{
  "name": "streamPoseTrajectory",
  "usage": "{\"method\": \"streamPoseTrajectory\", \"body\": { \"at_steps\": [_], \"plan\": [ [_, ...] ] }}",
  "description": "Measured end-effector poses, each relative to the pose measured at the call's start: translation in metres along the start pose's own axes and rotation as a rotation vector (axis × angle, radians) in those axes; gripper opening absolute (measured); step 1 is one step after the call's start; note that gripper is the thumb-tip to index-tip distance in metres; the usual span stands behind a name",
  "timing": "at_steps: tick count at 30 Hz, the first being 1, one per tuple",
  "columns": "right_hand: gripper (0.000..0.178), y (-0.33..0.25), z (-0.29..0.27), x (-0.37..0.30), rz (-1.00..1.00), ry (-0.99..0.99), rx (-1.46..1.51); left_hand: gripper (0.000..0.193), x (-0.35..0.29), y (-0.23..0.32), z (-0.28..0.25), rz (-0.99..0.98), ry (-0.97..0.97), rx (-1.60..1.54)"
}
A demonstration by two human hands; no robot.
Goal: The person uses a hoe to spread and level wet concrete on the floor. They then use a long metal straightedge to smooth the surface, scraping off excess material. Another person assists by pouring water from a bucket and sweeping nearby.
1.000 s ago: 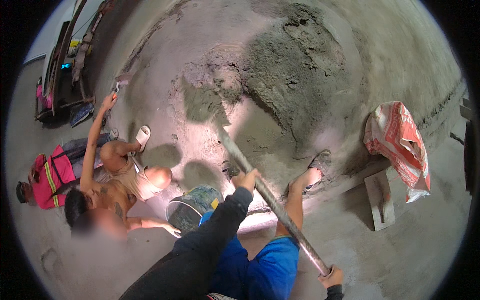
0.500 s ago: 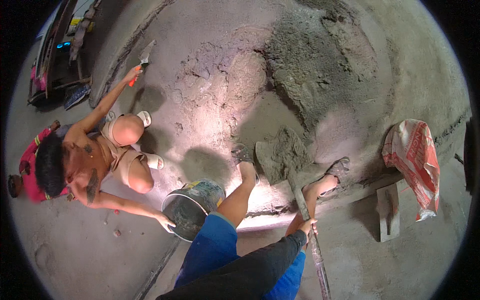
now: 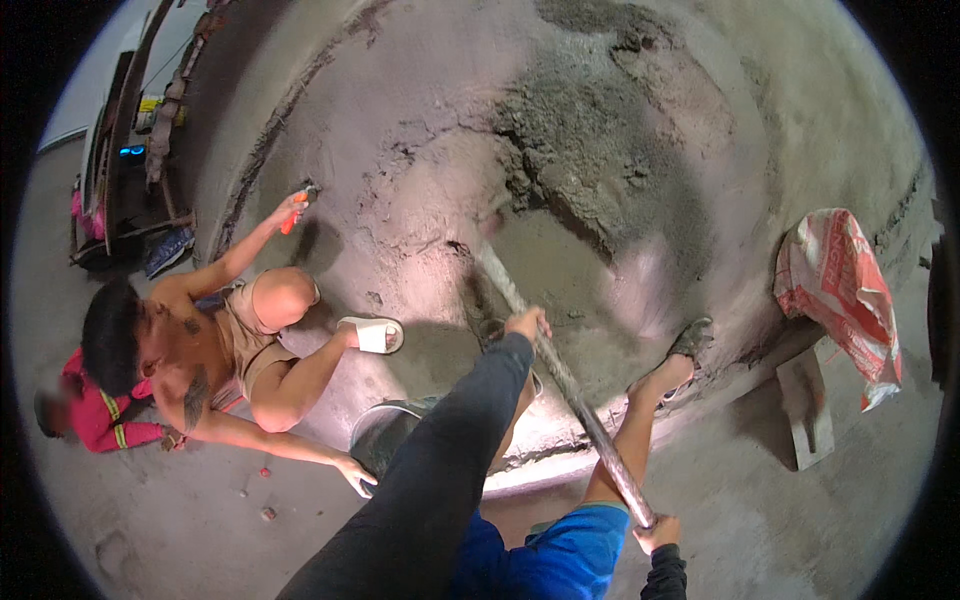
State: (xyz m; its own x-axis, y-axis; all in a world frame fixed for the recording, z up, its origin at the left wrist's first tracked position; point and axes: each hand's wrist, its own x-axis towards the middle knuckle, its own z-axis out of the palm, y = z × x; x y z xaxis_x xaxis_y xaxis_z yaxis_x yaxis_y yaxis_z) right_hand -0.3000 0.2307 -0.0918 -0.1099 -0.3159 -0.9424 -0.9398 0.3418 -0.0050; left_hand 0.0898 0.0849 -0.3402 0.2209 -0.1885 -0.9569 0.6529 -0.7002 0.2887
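Both my hands grip the long shaft of a shovel [image 3: 590, 420]. My left hand [image 3: 527, 323] closes around it partway up, and my right hand [image 3: 657, 535] is wrapped around its near end. The shaft slants away to the left, its far end reaching the wet mortar [image 3: 450, 185]; I cannot make out the blade there. Partly behind my left sleeve stands a dark bucket [image 3: 385, 437], its rim held by a squatting co-worker's hand [image 3: 353, 472]. In the co-worker's other hand is an orange-handled trowel [image 3: 292, 218].
A darker mortar heap [image 3: 600, 130] spreads at the far middle. To the right lie a red and white sack [image 3: 835, 290] and a flat hand float [image 3: 803, 405]. Another person in a pink top [image 3: 105, 415] is at far left, below a wooden frame [image 3: 120, 120].
The shovel, earlier showing a mortar-loaded blade between my feet, has swung left to the mortar. My hands are now spread apart on the shaft. The co-worker's nearer foot has moved right.
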Motion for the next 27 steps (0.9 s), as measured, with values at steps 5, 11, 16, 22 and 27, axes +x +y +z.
{"method": "streamPoseTrajectory", "body": {
  "at_steps": [5,11,16,22,27],
  "plan": [
    [0.021,0.035,-0.047,-0.037,0.183,-0.811,0.521,0.054,-0.032,-0.032,-0.034,0.194,0.193,0.338],
    [0.024,0.007,-0.100,-0.101,0.356,-1.252,1.100,0.019,-0.053,0.075,0.042,0.201,0.229,0.067],
    [0.020,0.057,-0.130,-0.128,0.366,-1.300,1.372,0.017,-0.123,0.043,0.074,0.266,0.090,0.100],
    [0.015,0.014,-0.136,-0.128,0.591,-1.656,1.715,0.024,-0.084,0.047,0.073,0.131,0.284,0.458],
    [0.011,0.096,-0.135,-0.146,0.297,-1.152,0.916,0.012,-0.177,-0.009,0.085,0.158,0.034,-0.014]
  ]
}}
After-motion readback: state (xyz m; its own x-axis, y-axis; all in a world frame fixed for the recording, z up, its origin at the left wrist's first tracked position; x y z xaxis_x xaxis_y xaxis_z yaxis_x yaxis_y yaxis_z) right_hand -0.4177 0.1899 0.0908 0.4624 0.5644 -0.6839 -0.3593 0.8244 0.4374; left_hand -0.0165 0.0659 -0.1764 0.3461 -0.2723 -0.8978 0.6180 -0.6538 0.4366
